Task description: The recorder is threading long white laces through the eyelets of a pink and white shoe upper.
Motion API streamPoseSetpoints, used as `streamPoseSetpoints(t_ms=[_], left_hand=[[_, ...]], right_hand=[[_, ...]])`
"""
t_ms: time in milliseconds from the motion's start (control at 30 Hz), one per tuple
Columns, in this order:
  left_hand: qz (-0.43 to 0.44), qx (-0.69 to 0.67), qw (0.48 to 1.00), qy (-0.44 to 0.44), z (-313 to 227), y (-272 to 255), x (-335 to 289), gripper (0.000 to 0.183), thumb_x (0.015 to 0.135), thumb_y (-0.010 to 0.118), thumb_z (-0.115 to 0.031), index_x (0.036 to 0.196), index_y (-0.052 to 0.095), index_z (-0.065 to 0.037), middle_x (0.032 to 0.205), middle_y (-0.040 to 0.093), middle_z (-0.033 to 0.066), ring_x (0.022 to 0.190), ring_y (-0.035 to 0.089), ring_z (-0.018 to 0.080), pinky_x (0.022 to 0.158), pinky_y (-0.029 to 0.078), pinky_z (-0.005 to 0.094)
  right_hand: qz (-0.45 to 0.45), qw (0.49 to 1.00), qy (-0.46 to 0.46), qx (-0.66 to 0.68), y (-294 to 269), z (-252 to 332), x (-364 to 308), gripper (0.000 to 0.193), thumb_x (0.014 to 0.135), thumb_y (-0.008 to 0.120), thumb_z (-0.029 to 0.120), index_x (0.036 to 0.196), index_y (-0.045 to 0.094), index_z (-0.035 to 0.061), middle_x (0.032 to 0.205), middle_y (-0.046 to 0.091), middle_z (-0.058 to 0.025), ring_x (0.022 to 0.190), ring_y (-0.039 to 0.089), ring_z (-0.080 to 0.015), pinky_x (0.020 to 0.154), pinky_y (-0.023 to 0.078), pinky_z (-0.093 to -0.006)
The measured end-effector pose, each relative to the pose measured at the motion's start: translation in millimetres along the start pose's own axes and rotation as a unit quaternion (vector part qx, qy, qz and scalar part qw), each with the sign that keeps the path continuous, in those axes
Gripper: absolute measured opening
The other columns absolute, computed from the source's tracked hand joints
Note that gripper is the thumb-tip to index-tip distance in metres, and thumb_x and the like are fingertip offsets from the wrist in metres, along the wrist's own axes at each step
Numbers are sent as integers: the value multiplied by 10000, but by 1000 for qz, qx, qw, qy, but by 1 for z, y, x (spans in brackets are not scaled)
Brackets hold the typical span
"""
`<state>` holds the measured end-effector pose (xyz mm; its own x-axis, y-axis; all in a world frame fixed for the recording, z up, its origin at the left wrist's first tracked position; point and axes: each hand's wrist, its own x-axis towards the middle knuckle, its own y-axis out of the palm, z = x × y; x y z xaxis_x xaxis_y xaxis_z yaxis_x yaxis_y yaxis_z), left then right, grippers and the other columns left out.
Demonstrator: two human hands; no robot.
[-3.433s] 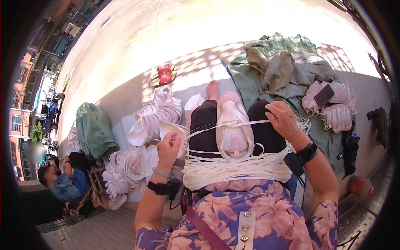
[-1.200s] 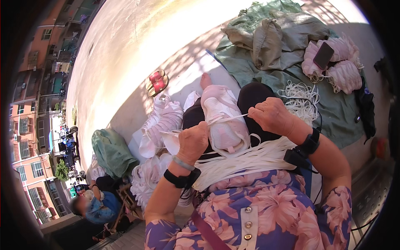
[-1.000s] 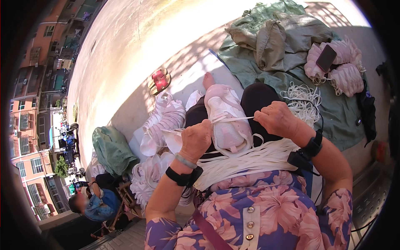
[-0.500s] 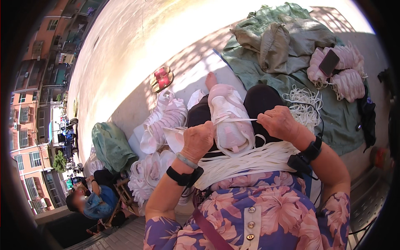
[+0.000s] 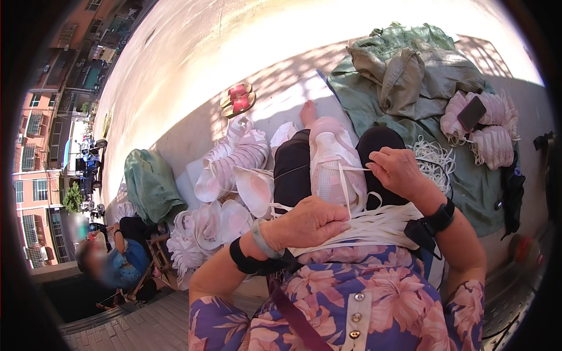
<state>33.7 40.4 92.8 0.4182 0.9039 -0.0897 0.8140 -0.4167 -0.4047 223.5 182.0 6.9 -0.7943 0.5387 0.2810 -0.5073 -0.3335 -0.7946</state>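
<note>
A pale pink and white shoe upper (image 5: pixel 333 153) rests on my lap between my knees, its toe end pointing away from me. A white shoelace (image 5: pixel 344 186) runs from its lacing area to both hands. My left hand (image 5: pixel 310 221) is closed in a pinch on the lace, low by the heel end and over the lap. Over my right knee, my right hand (image 5: pixel 398 171) is also closed, with the other stretch of lace running into its fingers. Many loose white laces (image 5: pixel 383 224) lie in a bundle across my lap, partly under my left hand.
Stacked shoe uppers (image 5: pixel 234 164) and a green sack (image 5: pixel 151 186) lie to my left. On the right are a lace pile (image 5: pixel 434 159), bundled pink uppers (image 5: pixel 494 146) with a phone (image 5: pixel 472 113), and a green tarp (image 5: pixel 477 199). Red sandals (image 5: pixel 238 100) lie ahead; another person (image 5: pixel 126 257) sits at far left.
My left hand has moved from beside the upper down toward my body, drawing the lace along. My right hand stays near the right knee. The whole view has shifted slightly.
</note>
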Motion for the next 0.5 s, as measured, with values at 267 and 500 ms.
streamPoseSetpoints(t_ms=[267, 500], left_hand=[[-40, 103, 994, -18, 2, -3, -12, 97, 841, 586, -122, 788, 583, -41, 592, 504, 138, 532, 525, 321, 495, 397, 356], [-151, 289, 931, -162, 10, -33, -60, 100, 837, 580, -134, 781, 593, -53, 597, 530, 139, 552, 545, 333, 503, 407, 389]], right_hand=[[93, 995, 8, 32, 14, 5, 3, 186, 816, 588, 254, 793, 592, 70, 704, 609, -104, 681, 605, -306, 593, 457, -398], [67, 997, -38, -2, 2, -7, -5, 125, 786, 622, 172, 769, 541, 78, 654, 547, -69, 633, 582, -285, 577, 436, -391]])
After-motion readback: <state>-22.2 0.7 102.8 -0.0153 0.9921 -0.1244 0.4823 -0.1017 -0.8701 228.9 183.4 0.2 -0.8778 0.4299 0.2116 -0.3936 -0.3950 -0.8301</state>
